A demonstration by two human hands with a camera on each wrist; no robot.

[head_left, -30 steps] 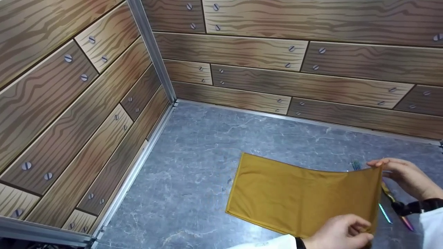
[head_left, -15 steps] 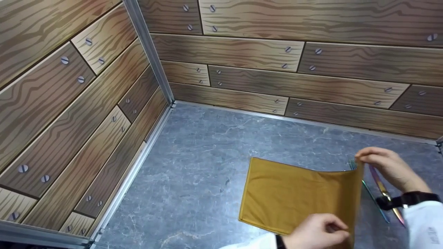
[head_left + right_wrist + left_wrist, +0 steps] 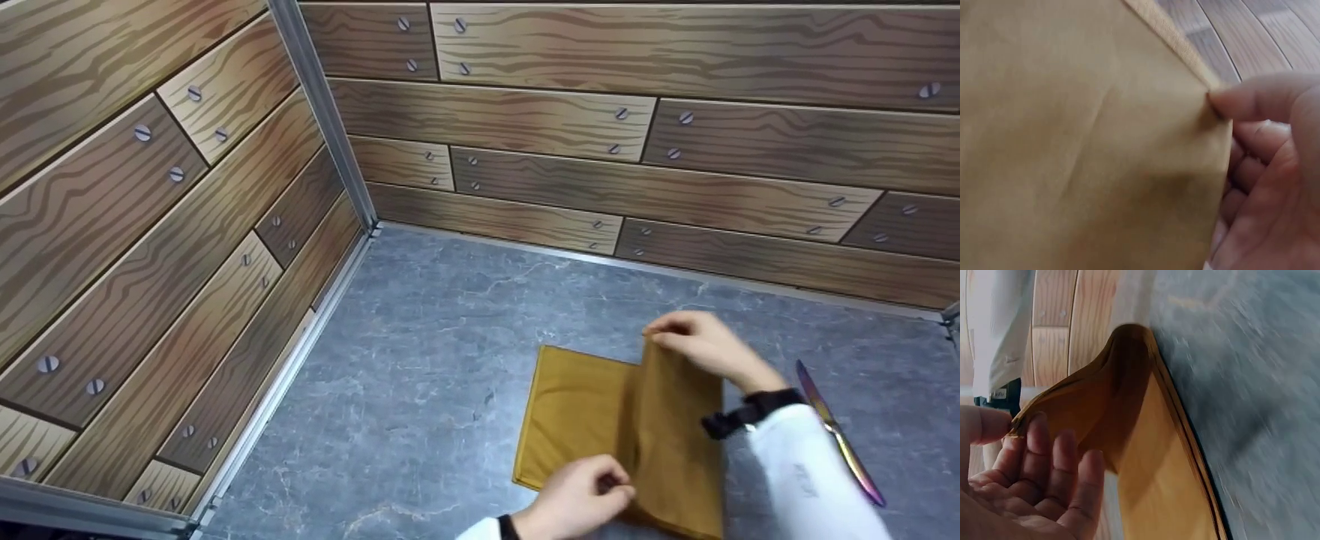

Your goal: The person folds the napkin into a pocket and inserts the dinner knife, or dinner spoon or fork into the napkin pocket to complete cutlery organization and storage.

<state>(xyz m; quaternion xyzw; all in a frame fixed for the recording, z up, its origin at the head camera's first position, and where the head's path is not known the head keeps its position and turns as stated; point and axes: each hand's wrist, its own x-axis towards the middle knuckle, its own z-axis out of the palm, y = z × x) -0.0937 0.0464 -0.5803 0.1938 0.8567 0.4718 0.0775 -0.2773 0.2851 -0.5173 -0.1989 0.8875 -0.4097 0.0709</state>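
A mustard-yellow cloth napkin lies on the grey marbled surface, its right part lifted and bent over toward the left. My right hand pinches the far corner of the raised edge between thumb and fingers; the right wrist view shows that corner close up. At the near corner of the same edge, my left hand pinches the cloth between thumb and forefinger. In the left wrist view the napkin curves up in a loop from its flat layer to those fingertips.
A rainbow-coloured knife lies on the surface to the right, beside the right sleeve. Wood-patterned walls bound the back and the left side, with a metal strip along the left edge.
Both hands have moved left, carrying the napkin's right edge up and over its left part. The fork seen earlier beside the knife is now hidden.
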